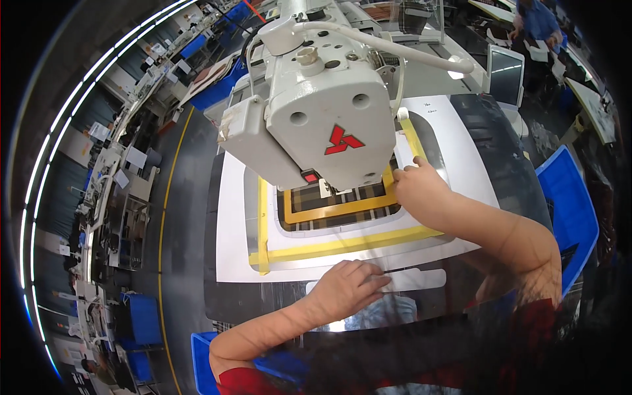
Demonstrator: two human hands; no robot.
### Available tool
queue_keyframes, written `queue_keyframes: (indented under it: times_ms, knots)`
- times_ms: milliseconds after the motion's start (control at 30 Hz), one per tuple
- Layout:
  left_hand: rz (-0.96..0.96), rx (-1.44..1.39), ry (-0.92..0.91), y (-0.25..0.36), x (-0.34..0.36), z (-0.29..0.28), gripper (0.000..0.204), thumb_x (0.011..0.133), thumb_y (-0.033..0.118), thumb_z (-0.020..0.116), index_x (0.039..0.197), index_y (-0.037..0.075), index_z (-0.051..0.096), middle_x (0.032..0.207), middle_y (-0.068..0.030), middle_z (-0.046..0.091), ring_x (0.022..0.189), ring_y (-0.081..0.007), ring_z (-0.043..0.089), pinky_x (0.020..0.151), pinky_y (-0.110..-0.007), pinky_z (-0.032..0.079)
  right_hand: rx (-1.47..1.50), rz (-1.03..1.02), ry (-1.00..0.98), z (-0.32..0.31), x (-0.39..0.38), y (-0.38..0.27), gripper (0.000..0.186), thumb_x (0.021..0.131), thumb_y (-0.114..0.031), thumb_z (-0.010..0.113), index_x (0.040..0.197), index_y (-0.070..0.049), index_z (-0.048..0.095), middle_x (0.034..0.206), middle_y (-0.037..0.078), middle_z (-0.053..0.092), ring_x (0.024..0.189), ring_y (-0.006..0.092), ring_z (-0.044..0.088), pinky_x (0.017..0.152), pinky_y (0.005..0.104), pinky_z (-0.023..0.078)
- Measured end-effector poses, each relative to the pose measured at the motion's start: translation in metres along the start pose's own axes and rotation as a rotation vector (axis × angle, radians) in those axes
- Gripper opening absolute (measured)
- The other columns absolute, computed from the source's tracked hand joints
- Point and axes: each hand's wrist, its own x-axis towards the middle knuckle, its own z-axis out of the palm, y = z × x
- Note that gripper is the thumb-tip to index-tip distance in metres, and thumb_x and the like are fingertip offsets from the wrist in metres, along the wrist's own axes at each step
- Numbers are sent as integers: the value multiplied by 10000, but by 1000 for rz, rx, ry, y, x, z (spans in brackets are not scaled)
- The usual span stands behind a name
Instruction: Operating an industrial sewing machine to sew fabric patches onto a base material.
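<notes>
A large white industrial sewing machine head (329,125) stands over the work, its presser foot area (327,189) low above dark plaid fabric (368,195). Around that fabric lies a yellow-orange rectangular frame (336,214), set in a white sheet (474,197) with yellow tape strips (342,247) along its sides. My right hand (424,187) is at the frame's right side, fingers bent against its edge; the fingertips are partly hidden. Nearer to me, my left hand (345,289) lies with loosely extended fingers at the front edge of the white sheet, over a pale rounded strip (418,280).
The dark tabletop (230,299) extends around the sheet. A blue bin (569,204) stands at the right, another (203,359) at lower left. A small screen (505,72) is at the back right. A person in blue (540,26) is far off. A yellow floor line (164,224) runs left.
</notes>
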Motion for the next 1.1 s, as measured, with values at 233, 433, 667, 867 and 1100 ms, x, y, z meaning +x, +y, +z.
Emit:
queue_keyframes:
  times_ms: [233, 433, 667, 867, 1100]
  knots:
    - [31, 38, 151, -21, 35, -14, 301, 811, 252, 700, 1072, 124, 623, 1042, -39, 590, 964, -238, 576, 814, -364, 464, -38, -61, 215, 34, -37, 46, 122, 747, -63, 613, 858, -63, 663, 889, 49, 602, 911, 198, 611, 1043, 418, 384]
    - [10, 8, 306, -36, 15, -21, 199, 768, 187, 734, 938, 118, 657, 898, -8, 617, 824, -211, 602, 703, -342, 472, 74, -97, 498, 43, -54, 62, 67, 763, -42, 608, 826, -27, 625, 852, 79, 587, 879, 237, 593, 992, 385, 424]
    - [-71, 8, 346, -43, 3, -22, 132, 772, 145, 718, 887, 108, 664, 860, -15, 627, 809, -215, 607, 702, -341, 468, 407, 24, 411, 34, -65, 78, 87, 715, -32, 642, 771, -39, 577, 837, 101, 585, 864, 296, 577, 915, 381, 458]
    - [-24, 17, 332, -35, 3, -22, 217, 770, 142, 722, 973, 104, 656, 959, -29, 635, 870, -224, 614, 754, -346, 484, 569, -21, 284, 35, -91, 82, 83, 721, -76, 634, 744, -41, 562, 838, 93, 600, 869, 307, 566, 865, 351, 464]
    - [8, -126, 406, -5, 62, -26, 377, 768, 119, 709, 1133, 101, 615, 1146, -84, 609, 1017, -272, 602, 838, -377, 497, 1395, -393, 314, -5, -103, 47, 144, 745, -115, 631, 742, -39, 509, 862, 90, 597, 807, 218, 560, 798, 323, 459]
